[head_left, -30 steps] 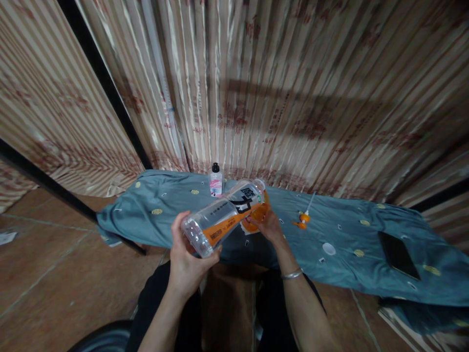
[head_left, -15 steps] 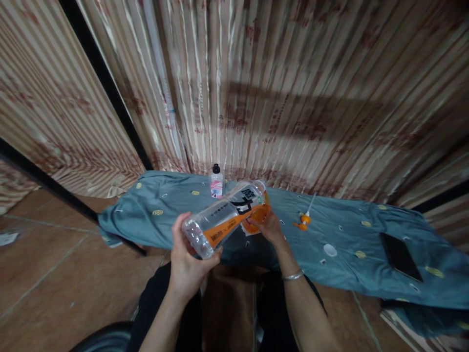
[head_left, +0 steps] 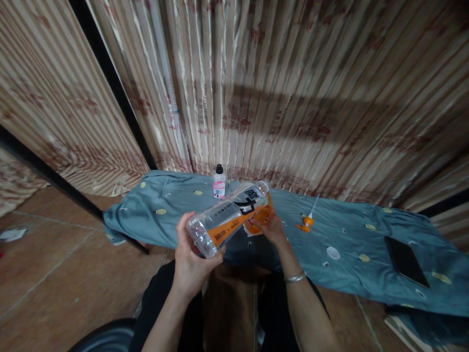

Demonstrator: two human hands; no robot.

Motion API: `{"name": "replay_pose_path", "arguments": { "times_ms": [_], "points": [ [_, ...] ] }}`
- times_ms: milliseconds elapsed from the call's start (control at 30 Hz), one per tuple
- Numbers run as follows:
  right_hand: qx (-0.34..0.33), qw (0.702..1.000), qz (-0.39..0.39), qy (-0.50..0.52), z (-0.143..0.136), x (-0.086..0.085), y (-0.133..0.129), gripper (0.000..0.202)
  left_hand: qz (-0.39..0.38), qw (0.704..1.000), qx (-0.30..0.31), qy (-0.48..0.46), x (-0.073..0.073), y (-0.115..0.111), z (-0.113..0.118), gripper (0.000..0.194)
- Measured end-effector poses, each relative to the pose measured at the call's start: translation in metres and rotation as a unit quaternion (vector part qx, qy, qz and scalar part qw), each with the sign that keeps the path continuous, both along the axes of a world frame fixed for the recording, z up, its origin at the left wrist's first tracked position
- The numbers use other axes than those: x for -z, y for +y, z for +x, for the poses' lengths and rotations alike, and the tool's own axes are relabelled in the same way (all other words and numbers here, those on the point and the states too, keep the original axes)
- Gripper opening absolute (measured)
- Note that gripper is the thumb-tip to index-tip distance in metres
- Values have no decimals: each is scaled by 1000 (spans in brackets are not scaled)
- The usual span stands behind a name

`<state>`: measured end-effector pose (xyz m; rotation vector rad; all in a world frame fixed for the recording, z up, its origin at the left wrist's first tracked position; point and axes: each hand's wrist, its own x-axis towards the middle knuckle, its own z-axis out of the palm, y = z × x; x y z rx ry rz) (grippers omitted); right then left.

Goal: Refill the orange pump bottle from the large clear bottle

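My left hand [head_left: 194,266] is wrapped round the base of a large clear plastic bottle [head_left: 227,215] with an orange and black label. The bottle is tilted, its base toward me and its neck pointing up and right. At the neck end, my right hand [head_left: 273,226] grips an orange bottle [head_left: 262,214], partly hidden behind the clear one and my fingers. Whether the two mouths touch, I cannot tell. To the right, an orange pump head [head_left: 307,222] with a pale tube lies on the cloth.
A small bottle [head_left: 219,182] with a black cap and pink label stands at the back of the bluish-green cloth [head_left: 176,195]. A white round disc [head_left: 333,253] and a dark phone or tablet [head_left: 406,261] lie at right. Black poles [head_left: 110,80] and a striped curtain [head_left: 311,98] enclose the spot.
The whole view has shifted slightly, so things appear a little further right. Both hands keep their holds, and the clear bottle stays tilted much as before.
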<state>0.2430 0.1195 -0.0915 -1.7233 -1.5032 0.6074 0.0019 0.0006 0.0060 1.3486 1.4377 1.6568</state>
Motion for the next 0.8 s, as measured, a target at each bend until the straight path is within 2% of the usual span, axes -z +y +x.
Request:
{"name": "replay_pose_path", "arguments": {
  "times_ms": [233, 500, 800],
  "points": [
    [0, 1000, 0, -7, -2, -2, -2, 58, -1, 1000, -3, 4, -1, 0, 0, 85],
    [-4, 1000, -1, -6, 2, 5, 2, 59, 11, 1000, -14, 23, 1, -1, 0, 84],
    [-2, 1000, 16, 0, 0, 6, 0, 60, 1, 1000, -8, 0, -2, -1, 0, 85]
  ]
}}
